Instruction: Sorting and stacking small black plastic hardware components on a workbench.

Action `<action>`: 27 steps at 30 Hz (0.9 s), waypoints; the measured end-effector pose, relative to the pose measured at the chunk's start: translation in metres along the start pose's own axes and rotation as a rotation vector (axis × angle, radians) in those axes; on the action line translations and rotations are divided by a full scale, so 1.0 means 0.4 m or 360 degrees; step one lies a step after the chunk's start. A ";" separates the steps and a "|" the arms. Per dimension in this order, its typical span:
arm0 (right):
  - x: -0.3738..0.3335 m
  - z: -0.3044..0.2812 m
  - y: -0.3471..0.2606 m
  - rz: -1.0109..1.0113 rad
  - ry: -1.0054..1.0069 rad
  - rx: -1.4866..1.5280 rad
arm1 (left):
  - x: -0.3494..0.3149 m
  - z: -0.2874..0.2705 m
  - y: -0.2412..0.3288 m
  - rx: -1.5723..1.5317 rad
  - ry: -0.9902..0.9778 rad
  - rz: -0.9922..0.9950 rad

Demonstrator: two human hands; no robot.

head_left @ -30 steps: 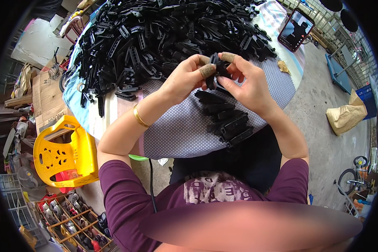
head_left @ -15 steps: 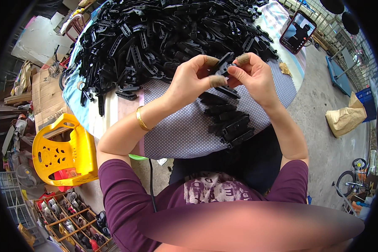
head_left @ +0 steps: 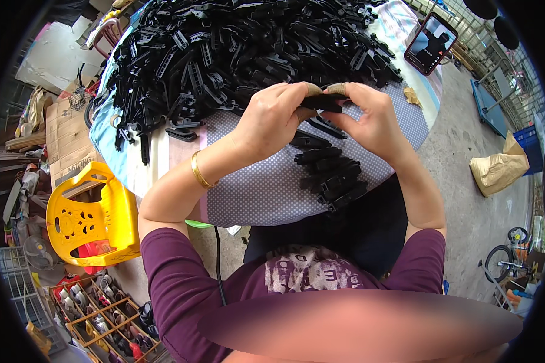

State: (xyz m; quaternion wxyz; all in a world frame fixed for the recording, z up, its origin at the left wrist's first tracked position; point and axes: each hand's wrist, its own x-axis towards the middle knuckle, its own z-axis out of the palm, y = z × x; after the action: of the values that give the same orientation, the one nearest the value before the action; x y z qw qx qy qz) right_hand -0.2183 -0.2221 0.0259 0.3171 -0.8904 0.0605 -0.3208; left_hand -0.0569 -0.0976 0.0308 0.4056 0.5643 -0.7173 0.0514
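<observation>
The left hand (head_left: pixel 267 116) and right hand (head_left: pixel 375 124) pinch a black plastic piece (head_left: pixel 321 103), fingers (head_left: pixel 352 91) nearly closed, over the dotted-cloth tabletop (head_left: pixel 248 187); a black plastic heap (head_left: pixel 224 60) lies beyond. A brown wooden compartment rack (head_left: pixel 98 311) holds shoes (head_left: pixel 77 303); I can't see inside the tan sack (head_left: pixel 498 172).

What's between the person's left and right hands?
The head view shows a black part between the left hand and right hand, gripped by both.

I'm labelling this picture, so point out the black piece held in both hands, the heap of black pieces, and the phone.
Black piece (head_left: pixel 322 103): head view, on its dark middle.
Heap (head_left: pixel 248 51): head view, near the centre of the pile.
Phone (head_left: pixel 431 43): head view, on its screen.
</observation>
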 end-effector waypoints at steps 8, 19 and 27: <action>0.020 -0.081 0.026 0.0072 -0.0613 0.0269 | -0.006 -0.012 0.031 -0.0153 -0.0252 -0.0108; 0.003 0.000 0.091 -0.0096 -0.0166 -0.0843 | -0.021 -0.005 0.038 -0.0282 -0.0669 -0.0107; 0.002 -0.007 0.067 -0.0142 -0.0262 -0.1082 | -0.001 -0.040 -0.130 0.0918 -0.0411 -0.0204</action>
State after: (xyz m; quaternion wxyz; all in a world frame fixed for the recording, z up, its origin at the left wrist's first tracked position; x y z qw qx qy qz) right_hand -0.2168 -0.2450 0.0120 -0.0081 -0.9697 0.0991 -0.2231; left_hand -0.0044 -0.1076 0.0212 0.1370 0.7018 -0.6817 0.1549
